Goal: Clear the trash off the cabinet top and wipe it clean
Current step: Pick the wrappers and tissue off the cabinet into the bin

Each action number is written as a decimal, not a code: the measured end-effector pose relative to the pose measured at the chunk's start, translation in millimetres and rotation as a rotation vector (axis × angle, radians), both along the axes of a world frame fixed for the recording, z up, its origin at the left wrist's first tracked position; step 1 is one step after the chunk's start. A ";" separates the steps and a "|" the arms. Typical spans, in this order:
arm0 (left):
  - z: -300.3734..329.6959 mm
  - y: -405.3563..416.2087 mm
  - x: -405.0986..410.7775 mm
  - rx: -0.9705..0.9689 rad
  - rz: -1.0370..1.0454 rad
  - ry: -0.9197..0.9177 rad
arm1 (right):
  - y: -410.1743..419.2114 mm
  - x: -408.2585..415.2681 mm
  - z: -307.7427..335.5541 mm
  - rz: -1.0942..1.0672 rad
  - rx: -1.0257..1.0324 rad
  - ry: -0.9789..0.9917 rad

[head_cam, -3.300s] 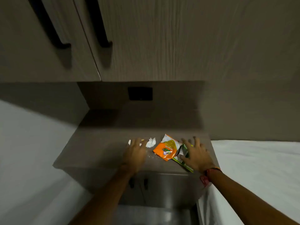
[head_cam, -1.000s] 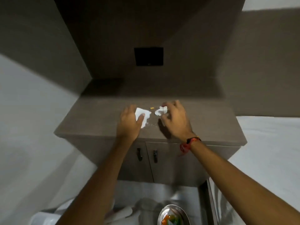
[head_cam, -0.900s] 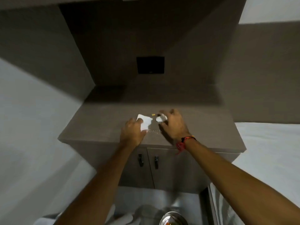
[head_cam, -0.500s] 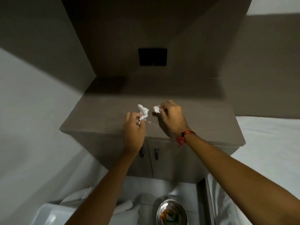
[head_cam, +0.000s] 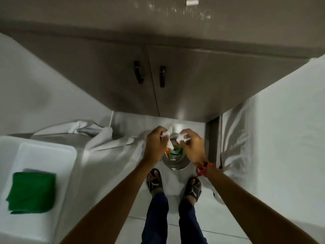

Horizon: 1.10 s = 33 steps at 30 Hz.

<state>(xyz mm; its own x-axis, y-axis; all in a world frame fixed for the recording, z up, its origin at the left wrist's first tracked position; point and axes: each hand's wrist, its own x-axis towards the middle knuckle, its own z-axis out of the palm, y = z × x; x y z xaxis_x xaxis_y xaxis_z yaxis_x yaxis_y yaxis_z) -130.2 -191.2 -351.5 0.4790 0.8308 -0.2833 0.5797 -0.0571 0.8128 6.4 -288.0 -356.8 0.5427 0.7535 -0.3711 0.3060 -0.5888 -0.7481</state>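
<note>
Both hands over round steel bin [head_cam: 175, 165], lower centre: left hand [head_cam: 156, 147] pinching crumpled white tissue scrap [head_cam: 168, 136], right hand [head_cam: 192, 147] pinching another [head_cam: 182, 137]. Featherlight, soft (may cling to fingers) — fingertip pinch suffices.

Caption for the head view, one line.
Both hands, left hand and right hand, hold crumpled tissue scraps over the metal bin.
</note>
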 end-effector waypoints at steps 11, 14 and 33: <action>-194.5 -38.7 15.4 -0.456 -0.074 0.358 | -48.5 -11.8 -189.7 -0.143 -0.376 0.183; -177.7 -25.7 8.7 -0.414 0.034 0.314 | -39.1 -4.1 -168.5 -0.029 -0.357 0.058; 269.6 196.2 103.7 0.672 0.057 -0.287 | 176.1 90.7 259.0 0.006 0.498 -0.695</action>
